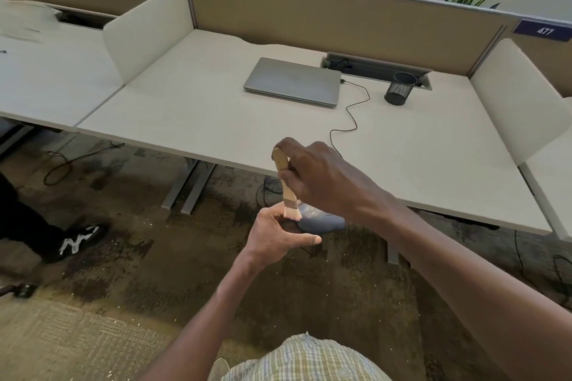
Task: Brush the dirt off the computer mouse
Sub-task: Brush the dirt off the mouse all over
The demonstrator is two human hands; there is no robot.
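A dark grey computer mouse [322, 221] is held in the air just off the desk's front edge, above the carpet. My left hand [277, 237] grips its near end from below, thumb stretched along its side. My right hand [318, 179] holds a small wooden-handled brush [286, 185] upright, pale bristles down and touching the mouse's top by my left fingers. Whitish specks show on the mouse's upper surface. Its black cable runs up across the desk.
On the white desk [216, 120] lie a shut silver laptop [294, 82] and a black mesh pen cup [400, 88] near the back. White dividers stand on both sides. Another person's black shoe [79, 241] is on the carpet at left.
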